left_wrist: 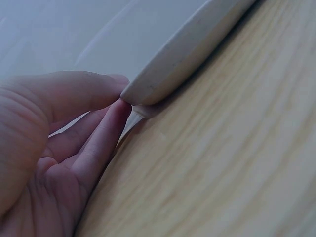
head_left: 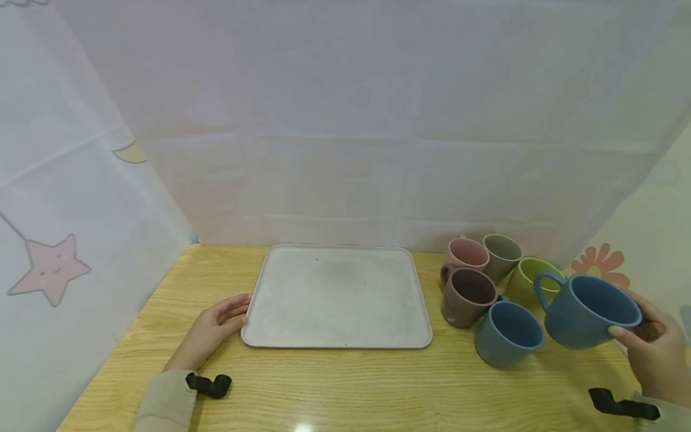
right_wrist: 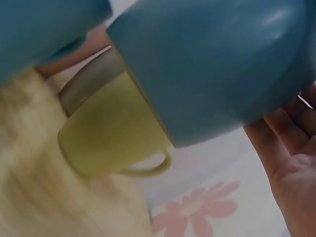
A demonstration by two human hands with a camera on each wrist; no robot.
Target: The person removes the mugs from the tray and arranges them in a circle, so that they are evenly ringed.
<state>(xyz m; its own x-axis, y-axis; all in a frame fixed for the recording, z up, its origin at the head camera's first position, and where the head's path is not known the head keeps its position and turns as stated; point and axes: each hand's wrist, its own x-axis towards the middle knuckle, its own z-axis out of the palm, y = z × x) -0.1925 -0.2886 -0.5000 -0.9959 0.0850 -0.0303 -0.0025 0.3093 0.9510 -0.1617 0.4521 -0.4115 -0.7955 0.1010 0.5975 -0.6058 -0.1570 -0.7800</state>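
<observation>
At the left edge of a white rectangular tray (head_left: 337,297), my left hand (head_left: 218,321) pinches the rim between thumb and fingertip, as the left wrist view shows. My right hand (head_left: 655,348) holds a blue mug (head_left: 580,318) above the table at the right, thumb at its rim and the other fingers behind and under it. The held mug's handle points left and its mouth tilts toward me. Close beside it on the table stands a second, lighter blue mug (head_left: 502,342). In the right wrist view the held mug (right_wrist: 212,74) partly covers a yellow-green mug (right_wrist: 113,128).
A brown mug (head_left: 459,306), a pink mug (head_left: 459,261), a grey mug (head_left: 499,264) and the yellow-green mug stand packed together right of the tray. The wooden table (head_left: 324,384) meets a white cloth backdrop (head_left: 324,150) at the back and sides.
</observation>
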